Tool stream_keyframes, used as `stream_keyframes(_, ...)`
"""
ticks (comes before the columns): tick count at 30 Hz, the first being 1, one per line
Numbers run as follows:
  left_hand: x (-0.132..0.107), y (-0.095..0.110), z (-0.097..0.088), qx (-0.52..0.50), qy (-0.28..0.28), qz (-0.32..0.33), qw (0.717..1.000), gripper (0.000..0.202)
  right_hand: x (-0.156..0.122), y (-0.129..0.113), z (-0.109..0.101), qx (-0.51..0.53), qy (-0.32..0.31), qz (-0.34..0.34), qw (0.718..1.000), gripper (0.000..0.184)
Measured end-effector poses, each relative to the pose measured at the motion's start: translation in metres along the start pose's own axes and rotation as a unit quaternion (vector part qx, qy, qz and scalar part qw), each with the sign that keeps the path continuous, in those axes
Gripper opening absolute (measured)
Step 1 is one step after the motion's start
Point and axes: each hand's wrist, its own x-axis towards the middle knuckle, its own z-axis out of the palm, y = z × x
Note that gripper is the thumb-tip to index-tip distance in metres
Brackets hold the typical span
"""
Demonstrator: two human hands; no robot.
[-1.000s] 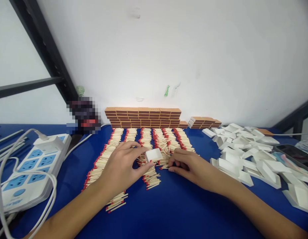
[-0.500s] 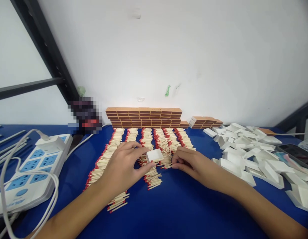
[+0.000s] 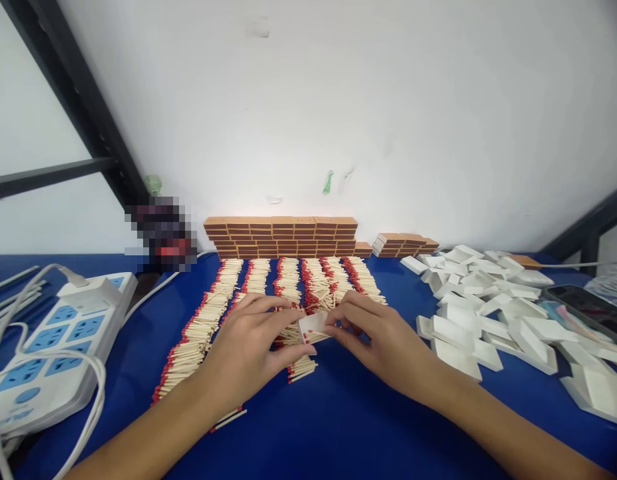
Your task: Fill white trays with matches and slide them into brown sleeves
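Observation:
My left hand holds a small white matchbox tray by its left end, thumb in front and fingers behind. Some red-headed matches lie along the near side of the tray. At its right end is my right hand, thumb and fingers pinched on the ends of matches; its fingertips partly hide them. Beneath and behind both hands, rows of loose matches cover the blue table, some of them hidden by the hands.
Closed brown matchboxes are stacked against the wall, with a smaller stack beside them. Many white trays lie heaped at right, near a phone. A power strip with looped white cables occupies the left.
My right hand has moved left from the loose matches to the tray, bringing matches to it. The tray now tilts in my left hand. The view has shifted slightly.

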Motion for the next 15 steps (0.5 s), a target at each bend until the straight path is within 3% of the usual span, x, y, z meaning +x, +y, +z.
stream_keyframes(4,0.000,-0.006,-0.002,0.010,-0.005,-0.010,1.000,0.040,-0.002,0.010,-0.012,0.007,-0.005,0.031,0.999,0.010)
stream_keyframes(8,0.000,-0.010,-0.004,0.029,-0.006,-0.027,0.999,0.038,-0.002,0.018,-0.022,0.005,-0.047,0.083,0.995,0.016)
stream_keyframes(15,0.001,-0.008,-0.006,0.039,0.006,-0.068,0.997,0.032,-0.002,0.021,-0.010,0.013,-0.155,0.104,0.982,0.015)
